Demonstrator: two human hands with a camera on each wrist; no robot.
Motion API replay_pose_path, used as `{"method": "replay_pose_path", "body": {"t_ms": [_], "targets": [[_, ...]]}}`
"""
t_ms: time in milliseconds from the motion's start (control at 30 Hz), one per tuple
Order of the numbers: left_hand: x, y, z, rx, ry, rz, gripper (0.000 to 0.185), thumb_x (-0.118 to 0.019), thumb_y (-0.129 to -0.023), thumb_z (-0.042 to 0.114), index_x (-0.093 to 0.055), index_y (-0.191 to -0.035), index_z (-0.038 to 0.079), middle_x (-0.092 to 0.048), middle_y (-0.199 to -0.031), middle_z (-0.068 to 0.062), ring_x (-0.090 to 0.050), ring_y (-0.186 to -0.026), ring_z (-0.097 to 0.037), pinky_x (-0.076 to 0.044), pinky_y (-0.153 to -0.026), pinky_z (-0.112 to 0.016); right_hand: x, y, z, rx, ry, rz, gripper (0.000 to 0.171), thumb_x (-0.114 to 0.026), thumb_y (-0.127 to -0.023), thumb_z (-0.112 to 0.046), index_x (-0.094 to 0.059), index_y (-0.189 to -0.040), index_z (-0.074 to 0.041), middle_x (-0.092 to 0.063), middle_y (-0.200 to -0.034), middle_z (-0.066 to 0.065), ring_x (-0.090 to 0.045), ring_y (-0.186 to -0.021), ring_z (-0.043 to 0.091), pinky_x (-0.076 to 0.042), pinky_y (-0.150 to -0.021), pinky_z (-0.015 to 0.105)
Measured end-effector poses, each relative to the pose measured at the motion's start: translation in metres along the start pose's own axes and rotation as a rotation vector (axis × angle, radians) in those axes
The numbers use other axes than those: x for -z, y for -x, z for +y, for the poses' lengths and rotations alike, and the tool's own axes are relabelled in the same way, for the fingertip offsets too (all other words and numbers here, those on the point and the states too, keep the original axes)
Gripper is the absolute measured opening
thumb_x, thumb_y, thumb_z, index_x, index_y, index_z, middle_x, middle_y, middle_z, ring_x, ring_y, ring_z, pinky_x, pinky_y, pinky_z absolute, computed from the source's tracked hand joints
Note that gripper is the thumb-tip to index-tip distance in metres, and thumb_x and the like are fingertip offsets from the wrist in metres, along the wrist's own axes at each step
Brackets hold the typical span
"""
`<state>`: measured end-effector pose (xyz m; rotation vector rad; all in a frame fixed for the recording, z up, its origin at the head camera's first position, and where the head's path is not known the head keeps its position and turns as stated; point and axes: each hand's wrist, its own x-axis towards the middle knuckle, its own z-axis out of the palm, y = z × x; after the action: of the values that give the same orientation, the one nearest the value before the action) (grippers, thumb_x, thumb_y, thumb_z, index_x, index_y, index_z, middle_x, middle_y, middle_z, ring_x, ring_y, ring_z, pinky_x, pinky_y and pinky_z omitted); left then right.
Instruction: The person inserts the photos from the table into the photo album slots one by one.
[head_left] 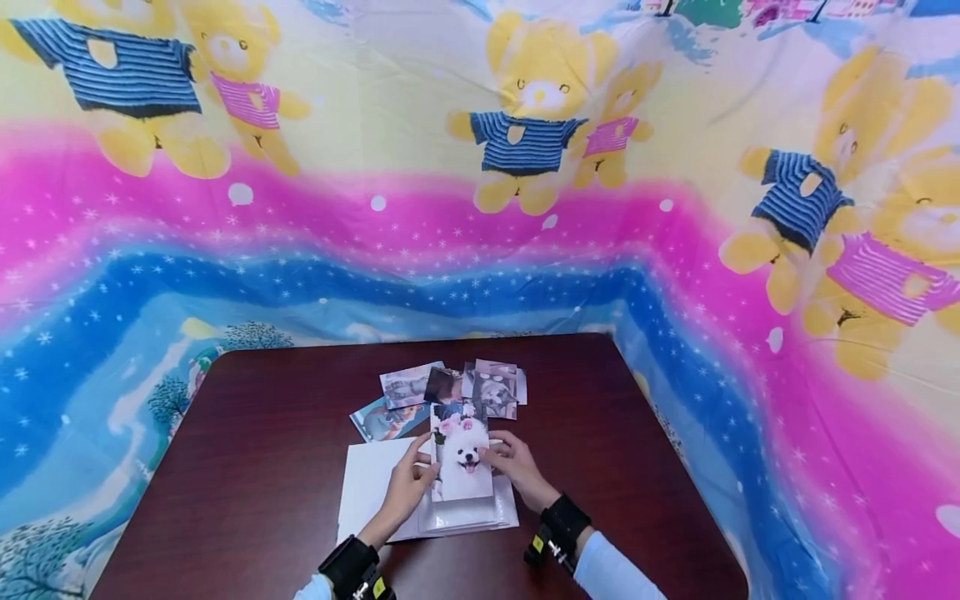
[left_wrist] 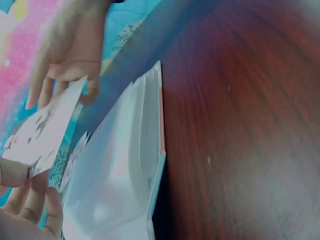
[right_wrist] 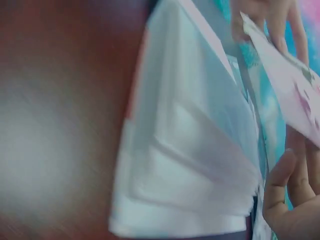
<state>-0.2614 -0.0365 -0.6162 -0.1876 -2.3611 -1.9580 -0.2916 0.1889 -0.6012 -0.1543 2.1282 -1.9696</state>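
Note:
Both hands hold a photo (head_left: 463, 462) of a fluffy white dog with pink flowers on its head. My left hand (head_left: 407, 485) pinches its left edge, thumb on the front and fingers behind, as the left wrist view shows. On the opposite edge, my right hand (head_left: 522, 472) grips it with the fingers partly behind. Just under the photo lies an open photo album (head_left: 375, 482) with a white page on the left and clear plastic sleeves (left_wrist: 107, 170) on the right. In the right wrist view several sleeve pages (right_wrist: 195, 165) fan out loosely.
Beyond the album, several loose photos lie overlapping: a blue-toned one (head_left: 386, 419), a pale one (head_left: 408, 386), a dark one (head_left: 443, 386) and one of a dog's face (head_left: 497, 396). The dark wooden table (head_left: 270, 450) is bordered by a hanging cloth printed with bears (head_left: 420, 275).

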Motion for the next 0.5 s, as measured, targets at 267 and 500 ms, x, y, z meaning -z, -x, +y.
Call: {"method": "replay_pose_path", "body": {"t_ms": [267, 500], "targets": [[0.003, -0.008, -0.009, -0.016, -0.096, 0.045, 0.052, -0.068, -0.092, 0.005, -0.048, -0.139, -0.005, -0.065, -0.092, -0.015, -0.068, -0.076, -0.026, -0.051, -0.062, -0.028, 0.006, -0.018, -0.033, 0.090, 0.148, -0.108, 0.028, -0.061, -0.095, 0.002, -0.055, -0.118, 0.016, -0.066, -0.095, 0.022, -0.058, -0.074, 0.024, -0.051, -0.065, 0.038], [0.002, -0.013, -0.016, -0.120, -0.400, 0.123, 0.050, -0.072, -0.090, 0.016, -0.052, -0.129, -0.008, -0.064, -0.095, -0.016, -0.062, -0.086, -0.031, -0.048, -0.073, -0.042, 0.016, -0.067, -0.026, 0.129, 0.109, -0.029, 0.020, -0.059, -0.094, 0.006, -0.051, -0.110, 0.016, -0.063, -0.094, 0.026, -0.062, -0.078, 0.026, -0.050, -0.076, 0.064]]}}
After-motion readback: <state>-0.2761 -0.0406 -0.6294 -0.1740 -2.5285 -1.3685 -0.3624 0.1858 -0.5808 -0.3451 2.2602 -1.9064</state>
